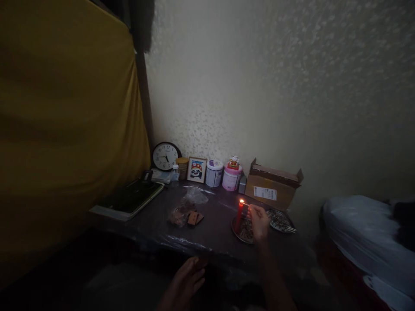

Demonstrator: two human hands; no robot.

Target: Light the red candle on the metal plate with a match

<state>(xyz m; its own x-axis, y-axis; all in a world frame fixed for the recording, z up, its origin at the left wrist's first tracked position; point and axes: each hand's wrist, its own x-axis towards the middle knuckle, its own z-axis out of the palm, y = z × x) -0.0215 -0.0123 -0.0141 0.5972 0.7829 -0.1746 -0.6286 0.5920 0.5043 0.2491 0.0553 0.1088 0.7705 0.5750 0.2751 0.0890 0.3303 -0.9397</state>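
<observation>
My right hand (pixel 259 221) is closed in a pinch on a thin match (pixel 246 204). The match's tip meets the top of a red candle (pixel 239 218), where a small flame glows. The candle stands upright in a round metal dish (pixel 240 238) filled with small dark grains or pieces. Below the table's front edge, my left hand (pixel 188 276) has curled fingers around what looks like a small brown box (pixel 202 261), dim and partly hidden. Several small brown boxes (pixel 193 217) lie on the table beside a clear plastic bag (pixel 196 195).
Behind the candle is an open cardboard box (pixel 270 185); a second dish (pixel 280 221) sits to the right. Along the wall stand a clock (pixel 166 156), a framed panda picture (pixel 196 169) and two tins (pixel 214 173). A large flat book or pad (pixel 129 201) lies left.
</observation>
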